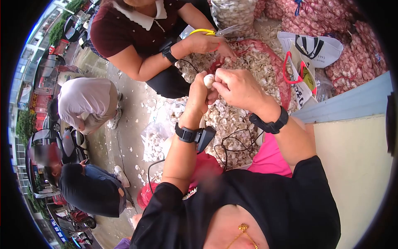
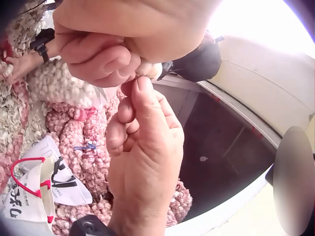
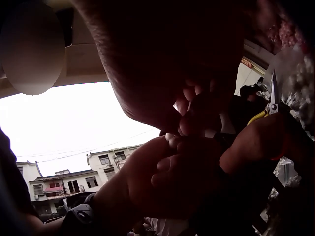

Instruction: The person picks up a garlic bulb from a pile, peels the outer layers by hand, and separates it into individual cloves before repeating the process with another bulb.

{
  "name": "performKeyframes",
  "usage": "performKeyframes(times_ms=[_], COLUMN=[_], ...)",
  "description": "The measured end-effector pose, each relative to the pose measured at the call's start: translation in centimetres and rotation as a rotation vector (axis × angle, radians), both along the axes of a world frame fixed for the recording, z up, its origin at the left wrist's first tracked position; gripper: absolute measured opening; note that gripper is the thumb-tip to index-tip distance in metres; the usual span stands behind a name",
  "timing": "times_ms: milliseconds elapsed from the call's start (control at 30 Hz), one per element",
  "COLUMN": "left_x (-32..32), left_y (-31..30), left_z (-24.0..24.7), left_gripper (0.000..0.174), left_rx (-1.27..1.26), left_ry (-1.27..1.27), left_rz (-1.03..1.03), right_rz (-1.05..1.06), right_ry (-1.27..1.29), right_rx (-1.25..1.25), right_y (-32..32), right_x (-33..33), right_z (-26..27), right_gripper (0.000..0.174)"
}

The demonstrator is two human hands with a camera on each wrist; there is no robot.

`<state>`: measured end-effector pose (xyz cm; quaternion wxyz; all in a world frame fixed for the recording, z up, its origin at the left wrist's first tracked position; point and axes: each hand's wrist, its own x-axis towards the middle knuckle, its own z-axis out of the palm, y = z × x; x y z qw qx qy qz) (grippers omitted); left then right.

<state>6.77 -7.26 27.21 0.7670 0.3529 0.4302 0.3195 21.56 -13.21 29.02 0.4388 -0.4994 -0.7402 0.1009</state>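
A white garlic bulb (image 1: 209,80) is gripped between the fingers and thumb of my left hand (image 1: 198,94). My right hand (image 1: 241,88) meets it from the other side, with curled fingers and its thumb and fingertip pinching at the bulb's edge. The left wrist view has the bulb (image 2: 155,71) partly covered by the left hand (image 2: 133,29), and the right hand's thumb (image 2: 143,88) against its lower side. Both hands are dark in the right wrist view, where a small pale part of the bulb (image 3: 170,137) shows between them.
Loose garlic and peelings (image 1: 232,120) spread below my hands. Across from me a person (image 1: 132,41) holds yellow-handled scissors (image 1: 213,32). Mesh sacks of garlic (image 1: 311,18) and a white bag with red handles (image 1: 302,76) lie at the right. Black cables (image 1: 226,145) hang near my wrists.
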Motion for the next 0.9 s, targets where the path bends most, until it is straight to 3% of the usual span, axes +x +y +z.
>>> performKeyframes(times_ms=[133, 200, 300, 333, 400, 467, 533, 600, 667, 733, 800, 867, 900], left_x=[0.5, 0.0, -0.6, -1.4, -3.5, -5.6, -8.5, -12.6, -15.7, -16.6, -18.6, -20.5, -21.8], left_y=[-0.5, -0.4, 0.3, 1.2, 2.5, 3.8, 5.4, 7.5, 8.3, 7.5, 8.2, 9.1, 9.4], left_z=[0.0, 0.8, 2.4, 2.4, 2.6, 1.4, -2.1, -8.9, -15.8, -20.7, -26.5, -30.4, -33.5], left_gripper=[0.029, 0.029, 0.028, 0.034, 0.043, 0.045, 0.039, 0.027, 0.022, 0.021, 0.023, 0.027, 0.026], left_rx=[0.055, 0.177, 0.133, 0.089, 0.090, 0.129, 0.020, -0.088, -0.219, -0.280, -0.256, -0.430, -0.337], left_ry=[0.132, 0.118, 0.109, 0.037, 0.207, 0.327, 0.320, 0.135, 0.171, 0.329, 0.359, 0.380, 0.446], left_rz=[0.078, -0.081, -0.163, -0.272, -0.458, -0.432, -0.358, -0.314, -0.228, -0.010, 0.050, 0.468, 0.370], right_rz=[-0.047, -0.032, -0.085, -0.063, -0.147, -0.138, -0.151, -0.125, -0.121, -0.125, -0.131, -0.164, -0.175], right_ry=[-0.019, -0.024, -0.033, -0.020, -0.107, -0.064, -0.033, -0.044, -0.061, -0.059, -0.071, -0.076, -0.084], right_rx=[0.130, 0.085, 0.133, 0.113, 0.115, 0.110, 0.097, 0.079, -0.022, -0.071, -0.117, -0.184, -0.211], right_y=[-0.2, -0.3, -0.4, -0.3, 0.4, 0.4, 0.4, -0.1, -0.7, -1.1, -1.1, -1.1, -1.1], right_x=[-0.3, -0.2, -0.9, -1.0, -0.6, -0.3, -0.1, 0.2, 0.3, 0.3, 0.7, 0.9, 0.9], right_z=[0.0, 0.2, 0.6, 0.2, -0.4, 0.2, 0.3, 0.4, 0.3, 0.0, -0.4, -0.8, -0.9], right_gripper=[0.010, 0.009, 0.005, 0.005, 0.007, 0.010, 0.012, 0.012, 0.011, 0.011, 0.011, 0.011, 0.010])
